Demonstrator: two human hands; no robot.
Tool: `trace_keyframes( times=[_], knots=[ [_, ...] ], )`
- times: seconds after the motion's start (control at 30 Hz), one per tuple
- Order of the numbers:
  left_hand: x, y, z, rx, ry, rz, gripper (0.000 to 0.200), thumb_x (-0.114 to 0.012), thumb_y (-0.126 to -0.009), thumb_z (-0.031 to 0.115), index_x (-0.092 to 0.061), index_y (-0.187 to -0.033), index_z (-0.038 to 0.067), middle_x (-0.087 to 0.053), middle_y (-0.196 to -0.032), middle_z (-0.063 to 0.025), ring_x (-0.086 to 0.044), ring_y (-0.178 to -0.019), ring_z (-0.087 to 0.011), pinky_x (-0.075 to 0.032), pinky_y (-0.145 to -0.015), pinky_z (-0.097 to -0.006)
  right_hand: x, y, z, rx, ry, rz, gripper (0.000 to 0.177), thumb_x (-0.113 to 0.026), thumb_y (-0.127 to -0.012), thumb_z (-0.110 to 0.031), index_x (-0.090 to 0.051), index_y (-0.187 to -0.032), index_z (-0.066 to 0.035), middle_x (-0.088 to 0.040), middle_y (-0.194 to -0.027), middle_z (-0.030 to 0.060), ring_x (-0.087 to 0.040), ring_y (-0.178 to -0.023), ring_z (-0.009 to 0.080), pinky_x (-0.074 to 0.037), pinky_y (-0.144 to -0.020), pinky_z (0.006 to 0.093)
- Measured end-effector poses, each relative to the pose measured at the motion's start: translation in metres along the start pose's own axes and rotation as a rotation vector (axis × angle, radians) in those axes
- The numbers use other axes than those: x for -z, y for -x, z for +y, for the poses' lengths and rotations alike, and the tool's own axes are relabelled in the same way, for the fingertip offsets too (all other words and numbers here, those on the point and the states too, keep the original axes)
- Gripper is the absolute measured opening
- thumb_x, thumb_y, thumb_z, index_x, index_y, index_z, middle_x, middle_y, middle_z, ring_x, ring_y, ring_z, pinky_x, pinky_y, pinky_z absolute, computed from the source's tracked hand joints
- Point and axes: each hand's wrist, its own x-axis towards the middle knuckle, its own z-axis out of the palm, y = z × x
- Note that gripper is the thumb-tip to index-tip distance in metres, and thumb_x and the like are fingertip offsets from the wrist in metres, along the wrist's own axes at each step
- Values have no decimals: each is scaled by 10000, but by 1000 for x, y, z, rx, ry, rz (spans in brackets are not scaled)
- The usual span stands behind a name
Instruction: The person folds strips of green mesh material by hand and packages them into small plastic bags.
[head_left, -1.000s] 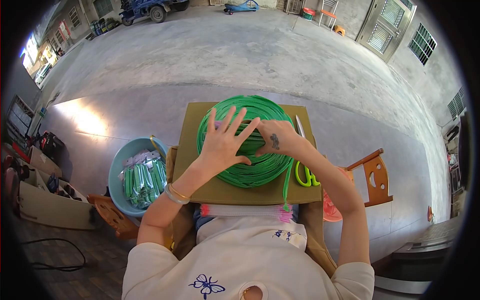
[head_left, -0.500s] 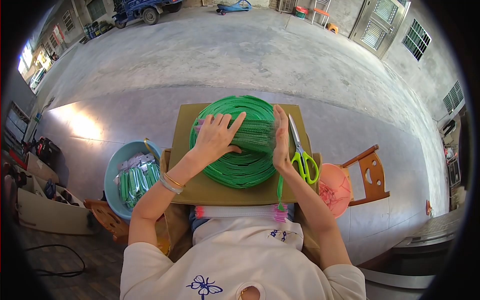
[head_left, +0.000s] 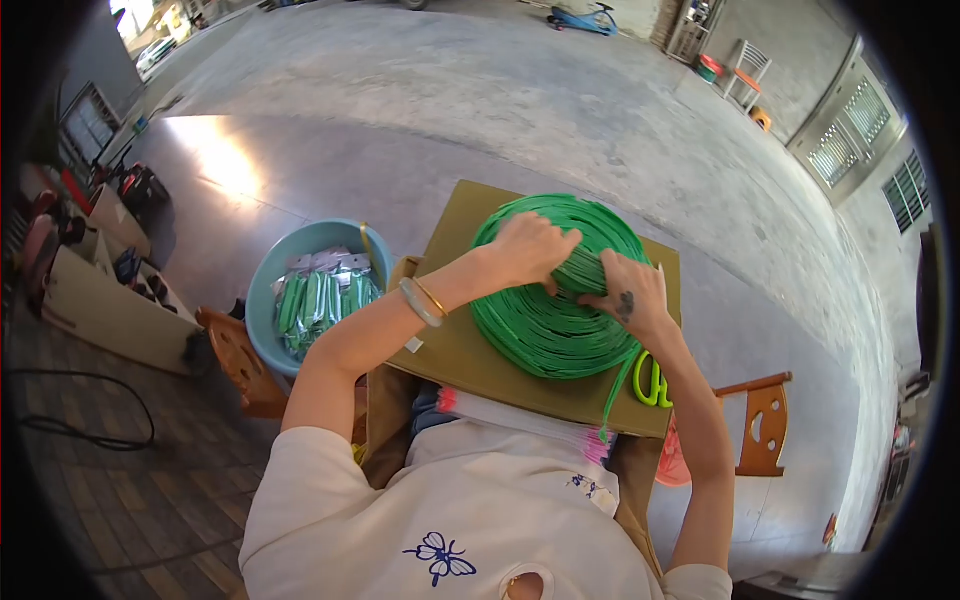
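A large coil of green strap (head_left: 545,330) lies on a brown cardboard board (head_left: 455,355) over my lap. My left hand (head_left: 530,248) rests curled on the coil's upper left part, fingers bent around green strands. My right hand (head_left: 628,295) presses on the coil's right side, fingers pinched on the strands near the centre. One loose green end (head_left: 612,400) hangs off the board's near edge. Green-handled scissors (head_left: 652,380) lie on the board just right of my right wrist, mostly hidden by it.
A blue basin (head_left: 275,275) holding packets of green items stands to the left on a wooden stool (head_left: 235,365). A pink basket (head_left: 675,465) and a wooden chair (head_left: 765,425) are at the right. Boxes and bags line the far left wall; bare concrete floor lies ahead.
The view has swung left and tilted. My left hand went from spread flat to curled on the coil. My right hand turned from edge-on beside the coil to pressing on its strands.
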Motion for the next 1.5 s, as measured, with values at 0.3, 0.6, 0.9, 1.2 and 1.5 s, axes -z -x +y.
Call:
trace_keyframes(
  times=[0.3,0.6,0.9,1.2,1.5],
  knots=[
    [-13,1,4,-54,18,62,627,-786,-555,424,-525,-1009,78,-608,-764,-46,-609,-833,-236,-449,-757,-386,1,6,-1,-18,25,-1,483,-780,-621,-340,-468,-846,-49,-607,-737,114,-608,-710,326,-461,-591,409],
    [-8,181,-190,875,177,589,528,-589,-855,318,-471,-1213,-52,-511,-1222,-252,-479,-1140,-384,-377,-973,-425,18,3,-9,-116,-73,-125,587,-748,-624,-487,-472,-913,-56,-618,-790,119,-602,-791,329,-445,-642,421],
    [-124,381,-182,1852,187,-147,667,-707,-725,386,-508,-1168,-70,-566,-1183,-214,-512,-1137,-376,-361,-979,-494,-1,7,-3,-83,-7,-41,506,-724,-683,-433,-448,-851,-44,-603,-681,118,-604,-659,340,-454,-560,407],
    [-128,391,-238,1771,708,464,541,-694,-762,419,-623,-973,-74,-618,-971,-254,-608,-899,-324,-477,-725,-440,-3,7,0,-61,-37,-18,499,-724,-688,-423,-449,-853,-41,-603,-682,127,-603,-665,341,-452,-559,409],
    [-145,274,-162,1977,152,80,540,-832,-624,207,-607,-1061,-18,-610,-1096,-207,-591,-1032,-336,-482,-834,-475,-1,7,0,-86,-47,-51,506,-713,-695,-436,-455,-858,-33,-606,-683,141,-606,-670,350,-458,-564,417]
  ],
)
